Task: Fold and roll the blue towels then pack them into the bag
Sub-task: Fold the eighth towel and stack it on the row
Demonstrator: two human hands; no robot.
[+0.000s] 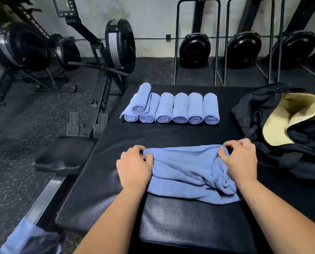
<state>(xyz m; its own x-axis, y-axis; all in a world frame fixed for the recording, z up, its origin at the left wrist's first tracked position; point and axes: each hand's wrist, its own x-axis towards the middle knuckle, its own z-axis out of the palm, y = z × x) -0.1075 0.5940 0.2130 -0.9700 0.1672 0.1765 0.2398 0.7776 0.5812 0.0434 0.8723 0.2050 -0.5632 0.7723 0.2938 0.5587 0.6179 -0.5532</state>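
The bag (259, 114), on the pad's (171, 136) right, runs off frame, its depths hidden by the slumped rim. At the pad's near end, the towel's (186, 165) corners vanish inside left hand (134, 167) and right hand (241, 160). Off the pad's near-left corner, cropped blue cloth (17, 235), perhaps another towel.

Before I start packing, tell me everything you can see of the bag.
The bag is a black soft fabric duffel, slumped at the right of the black mat, partly cut off by the frame edge. Its mouth gapes open, showing a pale yellow lining; nothing blue shows inside. The right hand, gripping a loose towel, is nearby but not on it.
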